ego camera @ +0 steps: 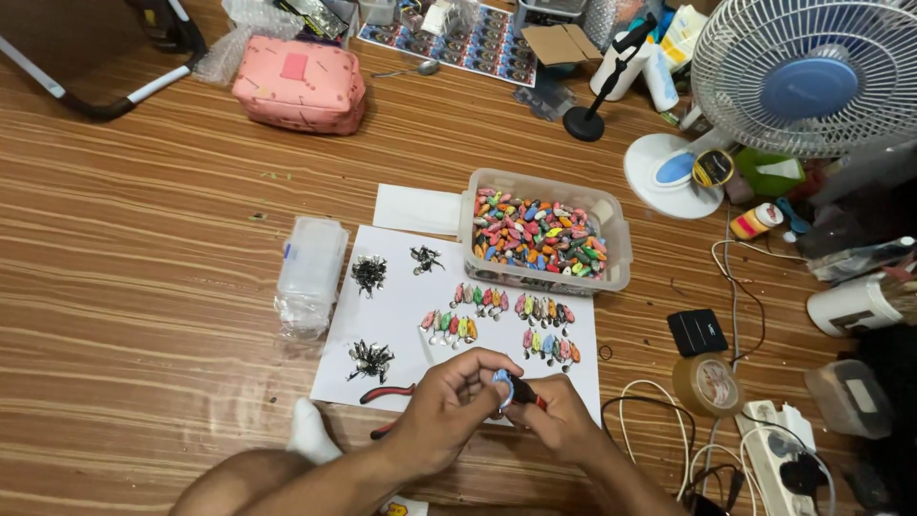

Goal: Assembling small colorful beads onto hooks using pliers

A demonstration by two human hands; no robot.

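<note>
A small pale-blue lure sits pinched between both hands just above the near edge of the white sheet. The left hand curls closed around it from the left; the right hand is closed on a small dark tool whose tip meets the lure. Red-handled pliers lie on the sheet just left of the left hand, partly hidden under it. Beyond the hands, rows of coloured lures and dark heaps of hooks fill the sheet, leaving bare paper mid-left. The clear tub of lures stands at the sheet's far right corner. Wooden floor lies open to the left; cables crowd the right. How the tool grips is too small to tell.
</note>
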